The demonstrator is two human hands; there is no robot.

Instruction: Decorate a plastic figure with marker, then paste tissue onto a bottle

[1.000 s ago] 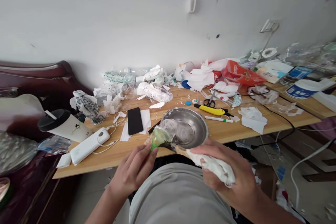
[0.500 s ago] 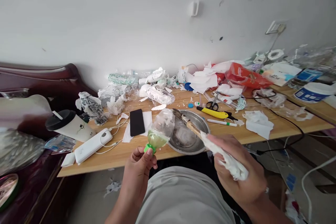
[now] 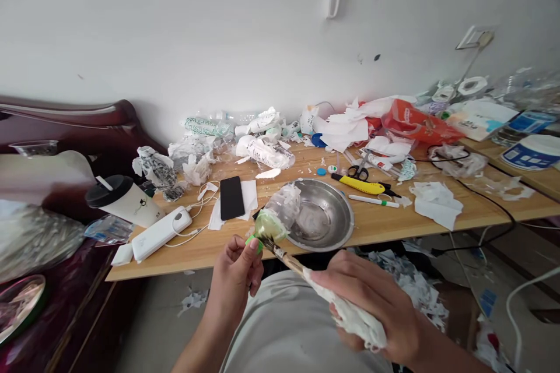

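Note:
Between the fingers of my left hand [image 3: 238, 265] is the green cap of a clear plastic bottle [image 3: 280, 207]. The bottle tilts away from me, its lower end over the rim of a metal bowl [image 3: 341, 233]; white paper covers part of it. My right hand [image 3: 371, 303] is closed round the white-wrapped handle of a brush [image 3: 291, 261]. Dark bristles touch the bottle's greenish neck end, close to the cap. A little wet residue shows in the bowl's bottom.
Left of the bowl lie a black phone [image 3: 231, 198], a white power bank [image 3: 161, 233] and a lidded cup [image 3: 131, 204]. To the right are a yellow utility knife [image 3: 361, 185], scissors [image 3: 359, 172] and a marker [image 3: 374, 201]. Paper-covered bottles [image 3: 266, 151] line the wall.
The brush has moved left and toward me, from the bottle's far end beside the bowl to its neck near the cap. My left hand still holds the bottle by the cap.

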